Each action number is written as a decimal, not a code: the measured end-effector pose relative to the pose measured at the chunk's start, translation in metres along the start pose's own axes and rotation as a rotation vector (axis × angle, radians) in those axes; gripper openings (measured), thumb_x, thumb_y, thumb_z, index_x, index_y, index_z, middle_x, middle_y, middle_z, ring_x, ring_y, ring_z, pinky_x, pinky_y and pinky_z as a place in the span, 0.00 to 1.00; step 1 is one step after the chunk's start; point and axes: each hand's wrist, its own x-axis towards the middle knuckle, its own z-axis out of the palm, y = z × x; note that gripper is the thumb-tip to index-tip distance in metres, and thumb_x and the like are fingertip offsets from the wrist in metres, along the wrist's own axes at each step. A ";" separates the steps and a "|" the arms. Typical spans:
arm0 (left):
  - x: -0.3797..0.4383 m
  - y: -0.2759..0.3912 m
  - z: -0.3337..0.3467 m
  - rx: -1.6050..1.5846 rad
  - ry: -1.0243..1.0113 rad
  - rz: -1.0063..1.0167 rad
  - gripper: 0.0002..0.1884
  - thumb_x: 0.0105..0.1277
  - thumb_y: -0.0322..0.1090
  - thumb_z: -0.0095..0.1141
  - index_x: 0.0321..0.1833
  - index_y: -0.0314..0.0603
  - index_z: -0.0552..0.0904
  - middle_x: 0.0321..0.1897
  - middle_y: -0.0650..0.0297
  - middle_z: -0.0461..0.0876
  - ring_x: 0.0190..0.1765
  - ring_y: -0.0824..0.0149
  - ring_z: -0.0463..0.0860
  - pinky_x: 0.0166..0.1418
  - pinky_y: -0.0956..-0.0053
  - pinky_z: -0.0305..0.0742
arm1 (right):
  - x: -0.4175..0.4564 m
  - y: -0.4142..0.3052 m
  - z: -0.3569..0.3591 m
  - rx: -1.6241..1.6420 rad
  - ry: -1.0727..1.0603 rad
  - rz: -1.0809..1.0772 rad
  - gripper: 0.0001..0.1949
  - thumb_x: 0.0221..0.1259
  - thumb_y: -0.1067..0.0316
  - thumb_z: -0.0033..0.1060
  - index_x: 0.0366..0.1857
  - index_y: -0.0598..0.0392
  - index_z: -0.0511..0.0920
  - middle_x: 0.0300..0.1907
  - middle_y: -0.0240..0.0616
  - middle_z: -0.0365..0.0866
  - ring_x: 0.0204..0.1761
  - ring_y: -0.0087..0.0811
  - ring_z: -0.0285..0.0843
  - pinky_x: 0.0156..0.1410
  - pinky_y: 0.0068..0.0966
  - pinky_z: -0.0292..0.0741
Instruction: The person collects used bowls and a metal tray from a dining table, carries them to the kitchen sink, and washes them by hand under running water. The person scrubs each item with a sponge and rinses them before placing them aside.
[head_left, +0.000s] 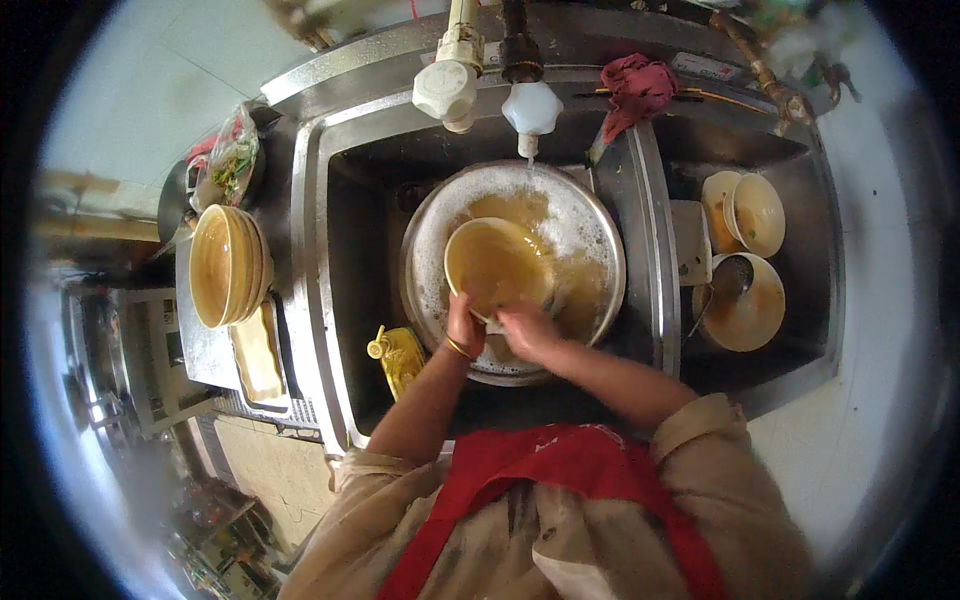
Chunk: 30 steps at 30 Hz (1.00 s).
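Observation:
A large round metal basin of soapy water stands in the left sink compartment. Over its water a yellowish bowl is tilted, its inside facing up. My left hand grips the bowl's near rim from the left. My right hand is at the same rim, slightly blurred, with something pale and small under its fingers; what it is cannot be told. A thin stream of water runs from the white-handled tap into the basin's far side.
Stacked bowls and a long wavy-edged dish lie left of the sink. A yellow plastic bottle stands left of my left forearm. The right compartment holds soiled bowls and a ladle. A red cloth hangs at the back edge.

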 end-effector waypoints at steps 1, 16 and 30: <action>0.000 -0.006 0.000 0.101 0.029 0.094 0.34 0.65 0.55 0.46 0.71 0.43 0.69 0.66 0.56 0.75 0.66 0.54 0.74 0.68 0.57 0.70 | 0.000 -0.009 0.006 0.118 0.087 -0.167 0.14 0.66 0.69 0.45 0.51 0.54 0.80 0.49 0.54 0.81 0.55 0.51 0.78 0.62 0.44 0.73; -0.001 -0.009 -0.032 0.013 0.082 0.039 0.33 0.65 0.49 0.50 0.72 0.41 0.66 0.62 0.56 0.76 0.62 0.55 0.77 0.65 0.59 0.73 | -0.013 0.004 0.015 0.022 -0.040 -0.338 0.17 0.66 0.68 0.45 0.55 0.52 0.78 0.52 0.49 0.81 0.56 0.50 0.78 0.64 0.44 0.71; -0.037 0.041 0.035 0.526 0.035 0.577 0.41 0.56 0.40 0.56 0.74 0.32 0.61 0.66 0.48 0.71 0.67 0.53 0.71 0.72 0.61 0.64 | -0.017 -0.018 0.001 0.434 0.037 -0.188 0.21 0.70 0.56 0.45 0.61 0.52 0.75 0.59 0.51 0.77 0.62 0.52 0.72 0.70 0.41 0.66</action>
